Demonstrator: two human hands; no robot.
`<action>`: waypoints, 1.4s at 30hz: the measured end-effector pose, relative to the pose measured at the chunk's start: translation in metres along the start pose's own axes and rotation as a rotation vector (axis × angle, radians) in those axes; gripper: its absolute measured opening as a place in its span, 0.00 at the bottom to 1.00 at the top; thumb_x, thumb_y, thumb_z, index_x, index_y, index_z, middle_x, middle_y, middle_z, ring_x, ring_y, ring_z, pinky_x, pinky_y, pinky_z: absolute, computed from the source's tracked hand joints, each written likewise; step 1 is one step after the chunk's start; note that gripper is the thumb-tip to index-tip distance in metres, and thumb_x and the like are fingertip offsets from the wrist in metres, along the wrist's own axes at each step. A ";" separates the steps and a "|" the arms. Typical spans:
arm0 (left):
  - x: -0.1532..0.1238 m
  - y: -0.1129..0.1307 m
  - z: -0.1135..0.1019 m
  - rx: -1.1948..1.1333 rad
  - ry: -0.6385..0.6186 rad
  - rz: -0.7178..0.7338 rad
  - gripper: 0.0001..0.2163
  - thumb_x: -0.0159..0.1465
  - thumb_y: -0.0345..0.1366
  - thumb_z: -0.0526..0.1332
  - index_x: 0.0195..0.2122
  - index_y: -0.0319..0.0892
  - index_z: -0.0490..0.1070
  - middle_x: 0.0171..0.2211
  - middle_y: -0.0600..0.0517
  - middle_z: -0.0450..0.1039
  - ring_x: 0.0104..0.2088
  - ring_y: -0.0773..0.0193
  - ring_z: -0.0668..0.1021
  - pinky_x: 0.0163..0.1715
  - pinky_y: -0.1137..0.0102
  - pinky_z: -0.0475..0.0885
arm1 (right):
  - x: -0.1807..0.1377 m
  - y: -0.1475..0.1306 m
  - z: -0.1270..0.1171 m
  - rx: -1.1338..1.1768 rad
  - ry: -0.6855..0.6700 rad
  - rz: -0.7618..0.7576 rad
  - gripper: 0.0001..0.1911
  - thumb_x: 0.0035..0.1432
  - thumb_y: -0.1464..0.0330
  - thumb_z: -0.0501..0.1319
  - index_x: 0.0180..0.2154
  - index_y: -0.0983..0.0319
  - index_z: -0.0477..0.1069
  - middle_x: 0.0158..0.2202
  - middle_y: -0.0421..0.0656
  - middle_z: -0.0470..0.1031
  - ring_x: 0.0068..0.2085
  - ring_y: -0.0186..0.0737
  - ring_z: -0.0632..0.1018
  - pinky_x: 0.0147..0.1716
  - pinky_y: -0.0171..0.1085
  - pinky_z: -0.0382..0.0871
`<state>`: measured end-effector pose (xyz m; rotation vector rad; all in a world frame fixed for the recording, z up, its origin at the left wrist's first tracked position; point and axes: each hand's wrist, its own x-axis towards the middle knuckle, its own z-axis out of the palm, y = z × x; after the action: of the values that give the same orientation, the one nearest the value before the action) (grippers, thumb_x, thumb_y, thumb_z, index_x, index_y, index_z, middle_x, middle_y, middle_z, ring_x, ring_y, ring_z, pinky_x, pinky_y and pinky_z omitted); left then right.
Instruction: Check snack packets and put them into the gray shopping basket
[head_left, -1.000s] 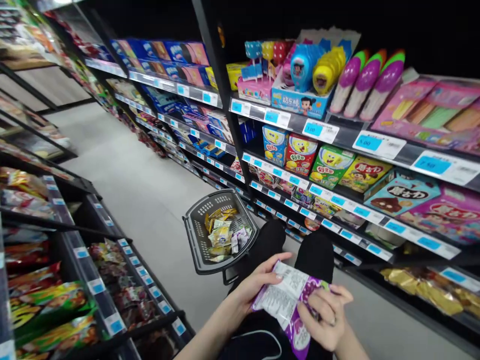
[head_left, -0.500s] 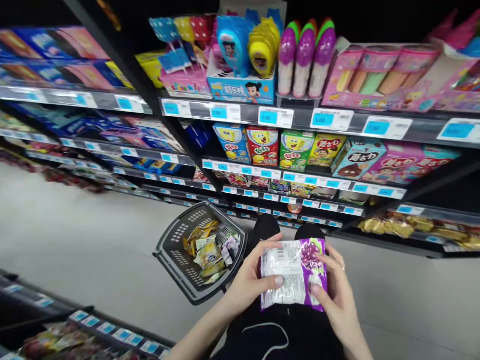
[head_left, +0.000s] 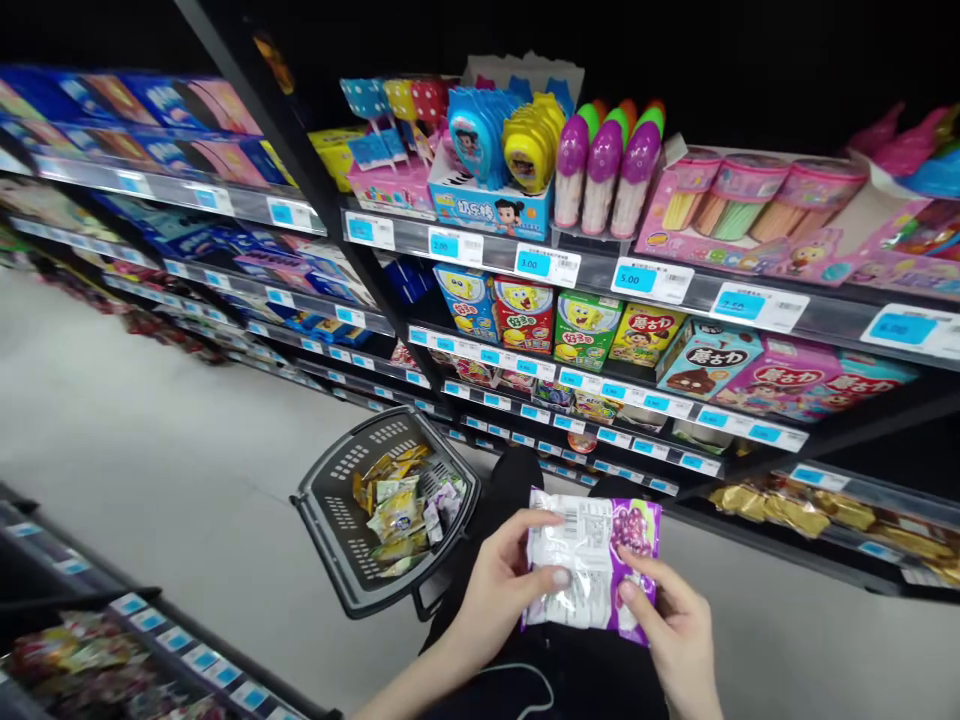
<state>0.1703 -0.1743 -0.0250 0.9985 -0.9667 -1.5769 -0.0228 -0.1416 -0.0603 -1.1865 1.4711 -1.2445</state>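
Observation:
A white and purple snack packet point(head_left: 581, 585) with grapes printed on one end lies across both hands in front of my lap, its text and barcode side facing up. My left hand point(head_left: 506, 570) grips the white end, thumb on top. At the purple end, my right hand point(head_left: 671, 610) pinches the packet between thumb and fingers. Left of my legs, a dark grey shopping basket point(head_left: 346, 590) stands on the floor. Several small wrapped packets point(head_left: 401, 510) in yellow, green and pale purple lie in it.
Ahead runs a shop shelf point(head_left: 592, 255) with price tags, holding toy-shaped sweets, candy sticks and snack boxes point(head_left: 525, 310). Gold-wrapped goods point(head_left: 810, 505) sit low on the right. Another low shelf point(head_left: 180, 640) with packaged goods is at the lower left. Grey floor point(head_left: 187, 440) lies between.
My view has shifted, so the shelves appear lower and the basket slightly further left. Both hands still hold the packet. My right fingers have moved in over its printed face.

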 end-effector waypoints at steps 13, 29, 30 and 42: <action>0.007 0.016 0.004 0.802 -0.158 0.539 0.10 0.60 0.33 0.64 0.43 0.44 0.79 0.64 0.40 0.57 0.45 0.58 0.80 0.44 0.71 0.75 | 0.008 -0.001 -0.004 -0.071 0.126 -0.110 0.07 0.53 0.63 0.64 0.28 0.57 0.80 0.29 0.43 0.82 0.30 0.41 0.82 0.29 0.32 0.76; -0.006 0.020 0.004 0.895 -0.076 0.417 0.08 0.62 0.32 0.60 0.36 0.43 0.81 0.60 0.42 0.64 0.36 0.64 0.80 0.35 0.72 0.75 | -0.006 -0.004 0.003 -0.205 0.114 -0.197 0.12 0.61 0.62 0.57 0.29 0.58 0.73 0.26 0.39 0.76 0.27 0.36 0.76 0.28 0.32 0.68; -0.006 0.021 0.005 0.876 -0.055 0.358 0.08 0.62 0.33 0.60 0.34 0.43 0.81 0.58 0.42 0.66 0.39 0.61 0.80 0.36 0.71 0.75 | -0.006 -0.005 0.004 -0.205 0.112 -0.190 0.12 0.61 0.61 0.56 0.30 0.58 0.73 0.25 0.39 0.75 0.26 0.36 0.75 0.28 0.32 0.67; 0.001 0.011 -0.007 0.585 -0.089 0.198 0.05 0.56 0.34 0.66 0.33 0.40 0.78 0.57 0.39 0.67 0.53 0.48 0.75 0.38 0.70 0.75 | 0.000 -0.011 -0.007 -0.225 0.049 -0.169 0.11 0.59 0.62 0.58 0.28 0.59 0.73 0.23 0.38 0.74 0.24 0.36 0.73 0.25 0.31 0.66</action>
<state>0.1806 -0.1786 -0.0172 1.1839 -1.5913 -1.2008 -0.0279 -0.1407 -0.0486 -1.4639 1.6068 -1.2515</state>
